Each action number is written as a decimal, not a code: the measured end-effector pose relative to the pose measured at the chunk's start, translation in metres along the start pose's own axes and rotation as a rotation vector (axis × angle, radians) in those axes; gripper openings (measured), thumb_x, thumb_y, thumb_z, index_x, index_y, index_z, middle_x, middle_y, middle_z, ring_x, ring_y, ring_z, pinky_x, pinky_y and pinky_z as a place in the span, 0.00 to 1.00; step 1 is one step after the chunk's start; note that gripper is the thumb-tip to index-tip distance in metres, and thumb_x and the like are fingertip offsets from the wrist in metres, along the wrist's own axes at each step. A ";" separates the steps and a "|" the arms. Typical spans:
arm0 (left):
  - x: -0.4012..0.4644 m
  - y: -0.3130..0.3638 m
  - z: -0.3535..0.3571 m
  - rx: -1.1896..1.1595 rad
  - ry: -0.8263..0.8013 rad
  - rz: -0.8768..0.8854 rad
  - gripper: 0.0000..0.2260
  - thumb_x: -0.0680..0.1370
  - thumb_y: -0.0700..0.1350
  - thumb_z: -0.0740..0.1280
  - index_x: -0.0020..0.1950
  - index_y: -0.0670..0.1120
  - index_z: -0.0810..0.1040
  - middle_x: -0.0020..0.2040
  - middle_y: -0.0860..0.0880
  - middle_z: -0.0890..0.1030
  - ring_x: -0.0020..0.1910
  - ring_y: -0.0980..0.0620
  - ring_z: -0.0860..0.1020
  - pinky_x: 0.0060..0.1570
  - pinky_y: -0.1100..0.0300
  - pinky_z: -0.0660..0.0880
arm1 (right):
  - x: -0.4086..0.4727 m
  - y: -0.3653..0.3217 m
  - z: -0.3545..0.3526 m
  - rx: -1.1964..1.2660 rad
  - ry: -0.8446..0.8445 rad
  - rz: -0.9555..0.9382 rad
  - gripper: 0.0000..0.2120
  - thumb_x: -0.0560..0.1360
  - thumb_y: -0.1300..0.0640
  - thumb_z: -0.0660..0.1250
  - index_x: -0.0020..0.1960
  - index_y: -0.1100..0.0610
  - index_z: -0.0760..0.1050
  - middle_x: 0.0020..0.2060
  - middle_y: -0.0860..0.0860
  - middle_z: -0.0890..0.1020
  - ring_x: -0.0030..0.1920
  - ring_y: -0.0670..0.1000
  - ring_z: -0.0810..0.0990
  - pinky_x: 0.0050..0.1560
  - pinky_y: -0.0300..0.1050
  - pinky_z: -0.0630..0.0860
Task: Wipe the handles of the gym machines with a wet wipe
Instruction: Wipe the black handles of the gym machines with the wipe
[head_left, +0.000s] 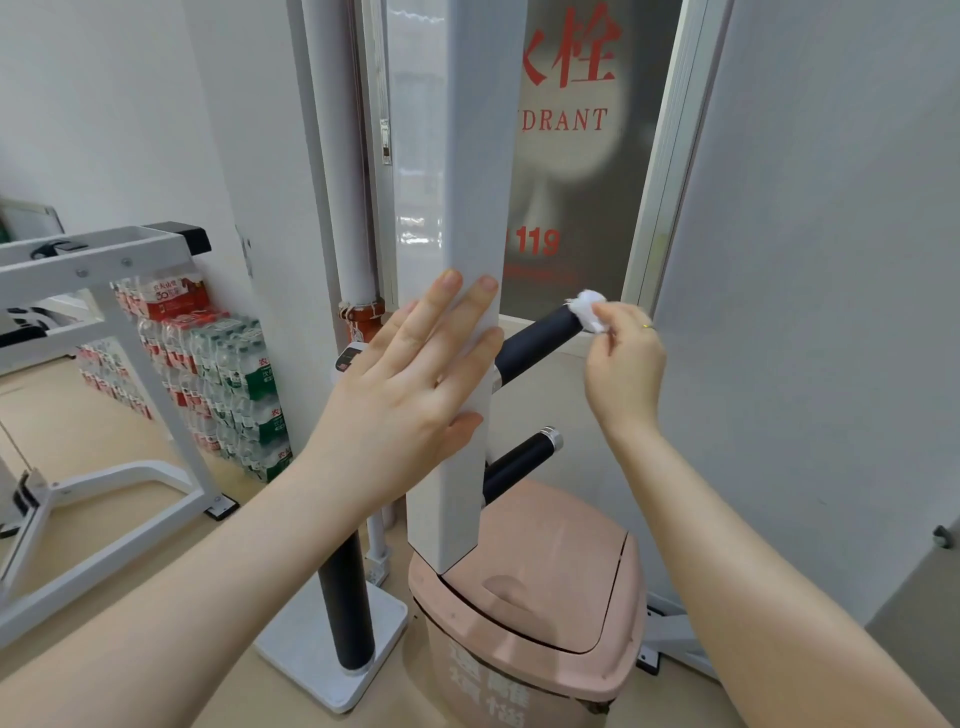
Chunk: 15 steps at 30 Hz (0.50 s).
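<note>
A white upright post (457, 208) of a gym machine stands in front of me. Two black handles stick out of its right side: an upper handle (537, 343) and a lower handle (519, 462) with a chrome end cap. My left hand (415, 384) lies flat against the post with straight fingers. My right hand (623, 364) pinches a crumpled white wet wipe (587, 309) against the far tip of the upper handle. A third black handle (345, 603) hangs down at the left of the post.
A pink lidded bin (540, 613) stands under the post. White machine frame (98, 291) at left, packs of water bottles (223, 374) stacked against the wall behind it. A fire hydrant cabinet door (582, 156) is behind the post, a white wall (831, 260) to the right.
</note>
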<state>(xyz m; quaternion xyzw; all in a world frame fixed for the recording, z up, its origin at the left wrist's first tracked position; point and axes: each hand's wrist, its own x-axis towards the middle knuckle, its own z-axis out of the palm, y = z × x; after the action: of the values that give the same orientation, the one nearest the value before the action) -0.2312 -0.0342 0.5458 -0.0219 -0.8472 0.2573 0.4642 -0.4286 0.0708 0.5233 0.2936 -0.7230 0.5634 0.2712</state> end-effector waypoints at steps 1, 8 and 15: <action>0.000 0.000 0.000 -0.001 -0.001 0.001 0.21 0.69 0.45 0.69 0.61 0.40 0.77 0.71 0.42 0.64 0.73 0.41 0.57 0.67 0.50 0.61 | 0.000 0.005 0.001 0.060 0.013 0.192 0.19 0.73 0.71 0.54 0.57 0.62 0.77 0.55 0.57 0.79 0.53 0.57 0.76 0.49 0.35 0.65; 0.001 0.000 -0.001 -0.011 0.000 0.002 0.21 0.68 0.44 0.71 0.60 0.40 0.77 0.70 0.39 0.68 0.71 0.40 0.58 0.65 0.50 0.63 | -0.025 -0.019 0.016 0.968 -0.171 0.931 0.17 0.72 0.78 0.49 0.38 0.64 0.73 0.30 0.52 0.66 0.32 0.49 0.66 0.41 0.37 0.67; 0.000 -0.001 0.000 -0.014 0.008 -0.003 0.19 0.70 0.46 0.67 0.60 0.40 0.76 0.71 0.40 0.68 0.72 0.41 0.59 0.65 0.49 0.63 | -0.064 -0.039 0.015 1.187 -0.640 0.992 0.18 0.72 0.78 0.47 0.40 0.63 0.71 0.29 0.53 0.80 0.32 0.51 0.79 0.35 0.41 0.74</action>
<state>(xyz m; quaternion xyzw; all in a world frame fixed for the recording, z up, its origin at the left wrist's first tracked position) -0.2311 -0.0354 0.5465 -0.0248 -0.8473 0.2504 0.4677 -0.3571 0.0566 0.4995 0.1813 -0.3937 0.7939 -0.4264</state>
